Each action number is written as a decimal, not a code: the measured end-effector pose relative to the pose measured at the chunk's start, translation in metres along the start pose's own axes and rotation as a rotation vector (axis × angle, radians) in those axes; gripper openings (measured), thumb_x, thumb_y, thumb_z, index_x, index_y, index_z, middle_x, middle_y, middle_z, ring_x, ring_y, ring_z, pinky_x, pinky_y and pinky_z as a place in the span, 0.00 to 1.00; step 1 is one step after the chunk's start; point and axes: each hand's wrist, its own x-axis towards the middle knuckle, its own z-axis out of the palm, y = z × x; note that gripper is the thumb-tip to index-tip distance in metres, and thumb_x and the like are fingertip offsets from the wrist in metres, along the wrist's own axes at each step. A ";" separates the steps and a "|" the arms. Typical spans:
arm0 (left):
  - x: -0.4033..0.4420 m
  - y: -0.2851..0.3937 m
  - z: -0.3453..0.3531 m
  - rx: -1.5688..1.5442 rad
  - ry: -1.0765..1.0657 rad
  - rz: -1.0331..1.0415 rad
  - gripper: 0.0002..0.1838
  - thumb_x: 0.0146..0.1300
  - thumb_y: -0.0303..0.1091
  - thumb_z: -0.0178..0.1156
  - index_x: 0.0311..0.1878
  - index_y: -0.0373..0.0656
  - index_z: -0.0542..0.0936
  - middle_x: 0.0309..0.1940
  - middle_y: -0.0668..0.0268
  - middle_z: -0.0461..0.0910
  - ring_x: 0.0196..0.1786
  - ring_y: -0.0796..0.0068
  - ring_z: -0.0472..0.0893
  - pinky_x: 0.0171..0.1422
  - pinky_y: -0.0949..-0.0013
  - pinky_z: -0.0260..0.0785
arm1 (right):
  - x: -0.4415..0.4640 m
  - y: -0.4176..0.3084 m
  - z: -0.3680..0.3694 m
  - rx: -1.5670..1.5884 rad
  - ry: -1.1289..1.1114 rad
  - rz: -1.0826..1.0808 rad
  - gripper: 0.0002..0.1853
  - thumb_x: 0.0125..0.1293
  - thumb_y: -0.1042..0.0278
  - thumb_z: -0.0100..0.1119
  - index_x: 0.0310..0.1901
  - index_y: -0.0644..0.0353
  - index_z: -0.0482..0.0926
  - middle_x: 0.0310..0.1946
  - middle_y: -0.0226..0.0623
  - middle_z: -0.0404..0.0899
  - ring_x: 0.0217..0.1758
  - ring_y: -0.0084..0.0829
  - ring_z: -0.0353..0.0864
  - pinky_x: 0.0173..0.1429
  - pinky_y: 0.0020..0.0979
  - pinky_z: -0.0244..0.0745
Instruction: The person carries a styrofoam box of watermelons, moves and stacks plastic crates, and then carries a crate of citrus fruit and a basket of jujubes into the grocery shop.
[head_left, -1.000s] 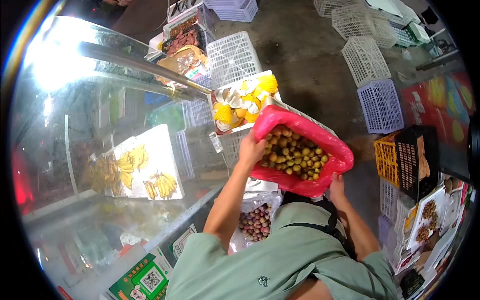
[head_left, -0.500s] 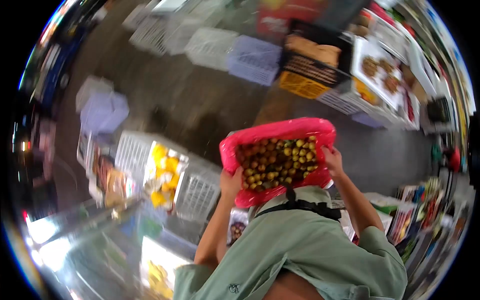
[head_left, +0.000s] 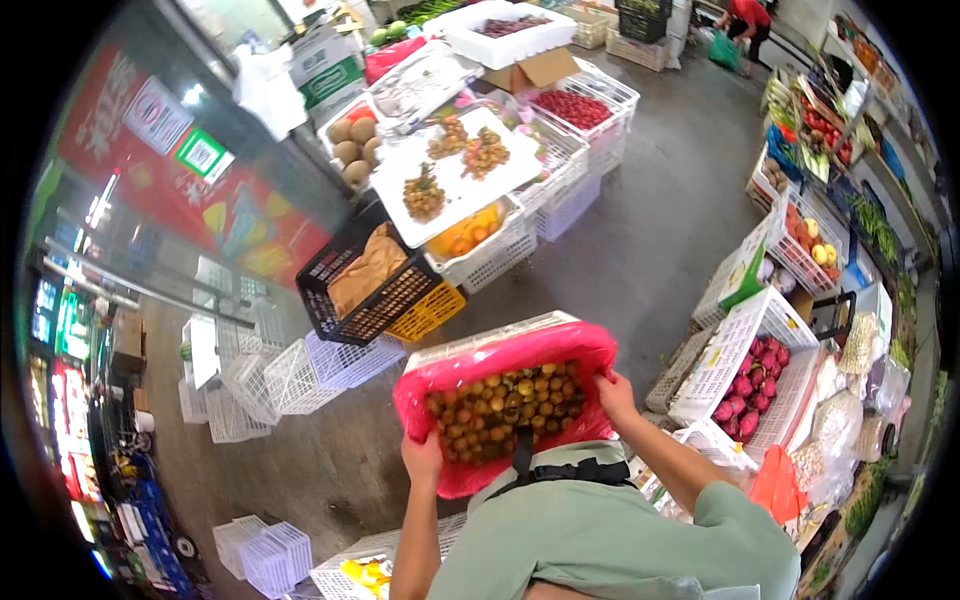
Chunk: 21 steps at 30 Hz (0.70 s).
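In front of my waist is a white plastic crate [head_left: 485, 341] lined with bright pink plastic [head_left: 572, 345]. Small round yellow-brown fruits [head_left: 505, 410] fill much of it; their exact kind I cannot tell. My left hand [head_left: 422, 458] is closed on the crate's left side, over the liner. On the opposite side, my right hand [head_left: 614, 394] grips the rim, with the pink plastic under its fingers. The crate tilts toward me, and its underside is hidden.
Ahead stand fruit crates with a white tray [head_left: 455, 170] on top and a black crate [head_left: 345, 310] beside them. Dragon fruit [head_left: 750, 388] fills a crate at right. Stacked white crates [head_left: 305, 375] and a glass door lie left. A person [head_left: 746, 25] bends down far off.
My body has turned right, carrying the crate along. The fruit stands and shop aisle now lie ahead, while the yellow fruit crate has slid to the bottom edge. Both hands keep their hold.
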 end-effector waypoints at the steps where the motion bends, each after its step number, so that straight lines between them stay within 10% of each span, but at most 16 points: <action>1: 0.013 0.015 0.022 -0.001 -0.069 0.043 0.12 0.61 0.32 0.61 0.45 0.34 0.80 0.31 0.60 0.83 0.36 0.70 0.81 0.44 0.66 0.72 | 0.009 0.001 -0.020 0.111 0.064 0.030 0.14 0.67 0.64 0.59 0.47 0.66 0.82 0.35 0.29 0.83 0.41 0.20 0.74 0.49 0.27 0.71; 21: 0.201 0.362 0.539 -0.002 -1.013 0.467 0.17 0.61 0.32 0.59 0.52 0.37 0.78 0.42 0.50 0.83 0.48 0.58 0.83 0.53 0.63 0.72 | 0.189 -0.176 -0.245 0.719 0.917 0.041 0.17 0.64 0.68 0.59 0.53 0.62 0.77 0.47 0.35 0.81 0.51 0.30 0.79 0.55 0.32 0.74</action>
